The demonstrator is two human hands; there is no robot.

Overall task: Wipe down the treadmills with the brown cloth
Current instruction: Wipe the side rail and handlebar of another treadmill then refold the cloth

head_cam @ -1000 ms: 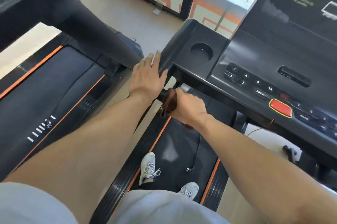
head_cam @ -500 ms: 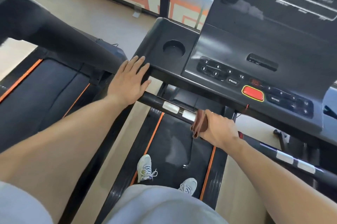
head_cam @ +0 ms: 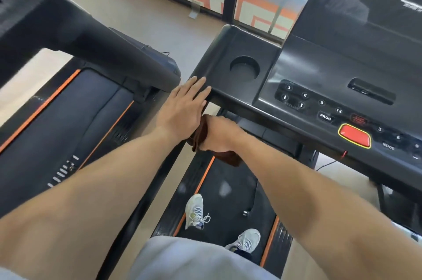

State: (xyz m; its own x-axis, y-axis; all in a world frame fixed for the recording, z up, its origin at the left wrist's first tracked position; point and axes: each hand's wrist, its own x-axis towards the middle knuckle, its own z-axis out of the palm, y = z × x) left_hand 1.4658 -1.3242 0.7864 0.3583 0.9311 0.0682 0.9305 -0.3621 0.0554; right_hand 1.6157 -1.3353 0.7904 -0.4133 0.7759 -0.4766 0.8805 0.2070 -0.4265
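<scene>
I stand on a black treadmill whose console (head_cam: pixel 303 74) has a round cup holder, numbered buttons and a red stop button. My left hand (head_cam: pixel 182 108) lies flat with straight fingers on the console's near left corner. Just below it, my right hand (head_cam: pixel 219 136) grips the brown cloth (head_cam: pixel 228 157), wrapped round the handlebar under the console. The bar itself is hidden by the hand and the cloth. Part of the cloth hangs below my fist.
A second black treadmill (head_cam: pixel 68 120) with orange stripes stands close on the left, its arm (head_cam: pixel 102 51) reaching near my left hand. My feet in white shoes (head_cam: pixel 196 211) are on the belt. Beige floor and windows lie ahead.
My right hand slid the cloth leftward along the handlebar, from mid-bar back to beside my left hand. The left hand stayed on the console corner.
</scene>
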